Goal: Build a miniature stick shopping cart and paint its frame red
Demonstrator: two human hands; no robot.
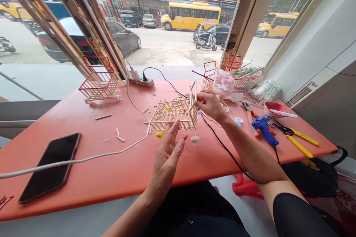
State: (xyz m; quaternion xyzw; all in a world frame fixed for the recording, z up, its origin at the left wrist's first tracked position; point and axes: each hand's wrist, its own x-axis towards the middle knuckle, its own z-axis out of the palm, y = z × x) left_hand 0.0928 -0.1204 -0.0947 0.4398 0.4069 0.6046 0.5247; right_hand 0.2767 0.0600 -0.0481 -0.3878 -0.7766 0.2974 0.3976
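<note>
A miniature shopping cart (pixel 191 121) built from thin wooden sticks stands in the middle of the table, with bottle-cap wheels under it. One wheel is a white cap (pixel 195 139); near the left end is a yellow cap (pixel 159 134). My right hand (pixel 211 105) pinches the upright handle frame at the cart's right end. In front of the near side, my left hand (pixel 168 152) is open with its fingers stretched out. Its fingertips overlap the lower side bars; whether they touch I cannot tell.
A finished-looking red-rimmed cart (pixel 100 87) stands back left. Phone (pixel 51 164) and white cable (pixel 91 159) lie left. On the right are a blue glue gun (pixel 264 129), pliers (pixel 250 118), yellow-handled cutters (pixel 299 142) and a red bowl (pixel 275 109). A plastic bag (pixel 224 81) sits behind.
</note>
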